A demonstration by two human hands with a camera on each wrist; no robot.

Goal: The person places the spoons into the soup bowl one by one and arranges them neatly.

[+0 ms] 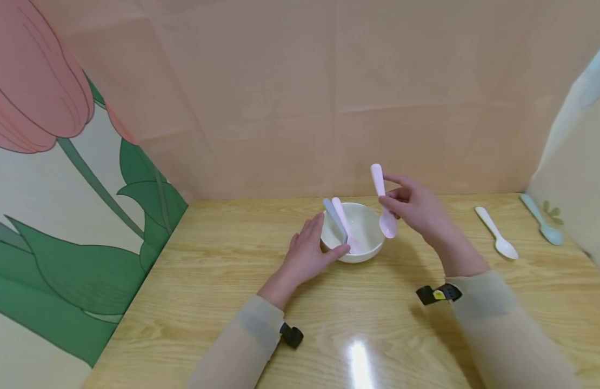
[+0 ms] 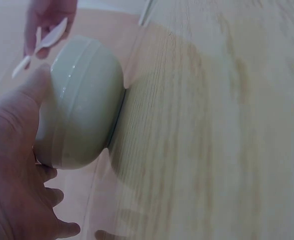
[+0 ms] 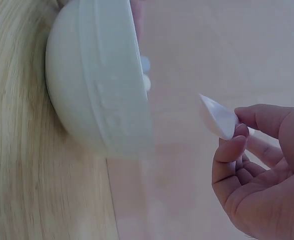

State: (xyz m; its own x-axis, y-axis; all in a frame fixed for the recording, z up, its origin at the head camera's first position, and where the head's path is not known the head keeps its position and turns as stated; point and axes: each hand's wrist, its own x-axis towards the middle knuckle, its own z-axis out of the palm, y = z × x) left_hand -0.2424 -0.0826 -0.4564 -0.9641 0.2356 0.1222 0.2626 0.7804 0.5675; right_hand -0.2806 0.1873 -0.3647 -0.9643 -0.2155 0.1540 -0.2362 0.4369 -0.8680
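**Held spoon just right of the bowl, handle up**

The left hand [image 1: 307, 250] is nearest: thumb and fingers spread along the near and left rim of the bowl [image 1: 360, 257], touching it. A blue spoon [image 1: 334, 218] and a second pink spoon [image 1: 341, 213] lean inside, handles over the far-left rim.

The right hand [image 1: 413, 207] is above the worktop [image 1: 222, 259], well inward from its sleeve, with the forearm angling up and left. Thumb and fingers pinch the held spoon [image 1: 388, 226], whose long axis is near upright, scoop down, close to the right rim; the right-wrist view shows them apart.

Well to the right lie a white spoon [image 1: 498, 239] and, farther, a teal spoon [image 1: 544, 225].
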